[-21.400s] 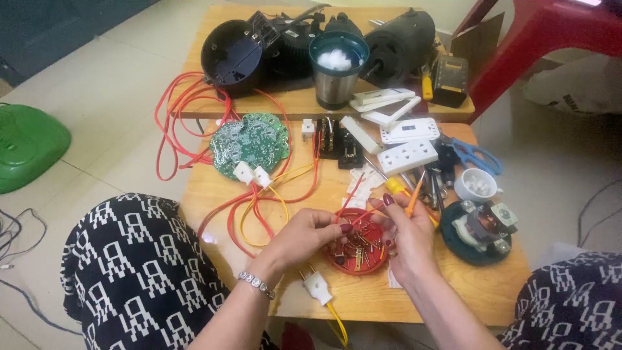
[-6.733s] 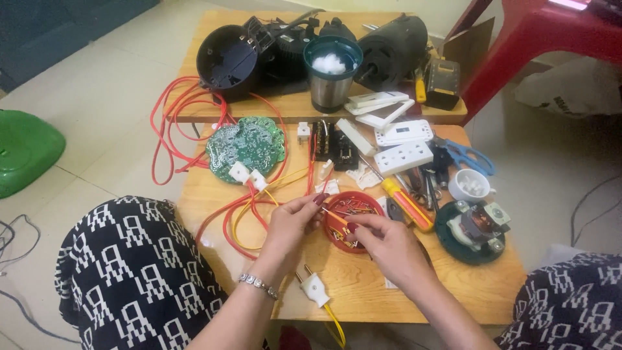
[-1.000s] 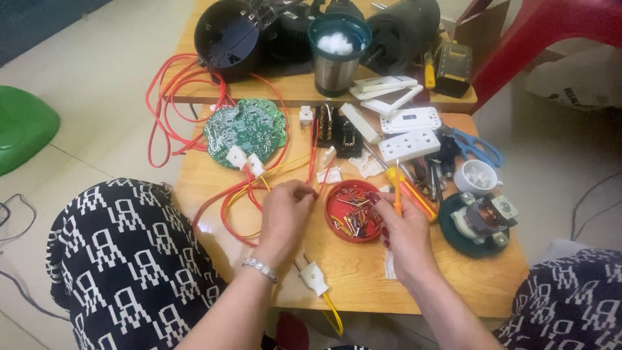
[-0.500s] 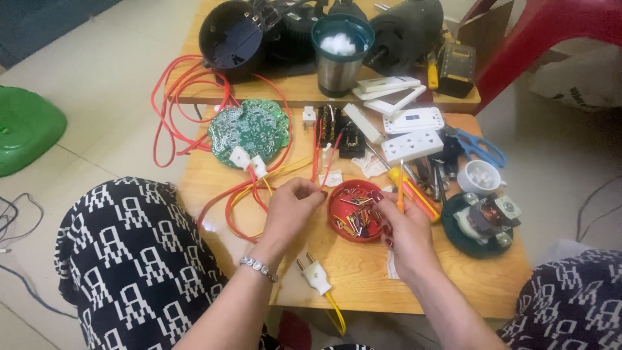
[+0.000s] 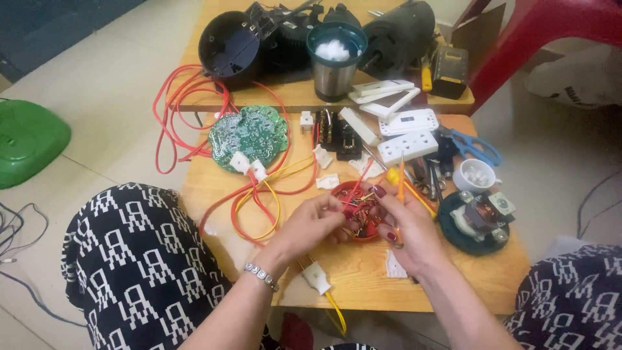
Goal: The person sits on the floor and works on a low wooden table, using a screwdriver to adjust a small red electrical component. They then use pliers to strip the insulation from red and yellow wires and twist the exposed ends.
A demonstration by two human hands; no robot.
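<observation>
Head view: both hands meet over the small round red dish (image 5: 360, 228) of metal parts. The left hand (image 5: 310, 223) and right hand (image 5: 405, 227) each pinch thin red wire (image 5: 357, 188) in their fingers, apparently joining ends; next calls for steady alignment.

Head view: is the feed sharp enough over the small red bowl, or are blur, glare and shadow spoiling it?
Head view: even, soft light, no harsh glare on the wooden table; the round green circuit board is crisp; the left hand and right hand are slightly soft and cover most of the small red bowl, so its small parts are hard to tell apart; frame edges bend mildly.
</observation>
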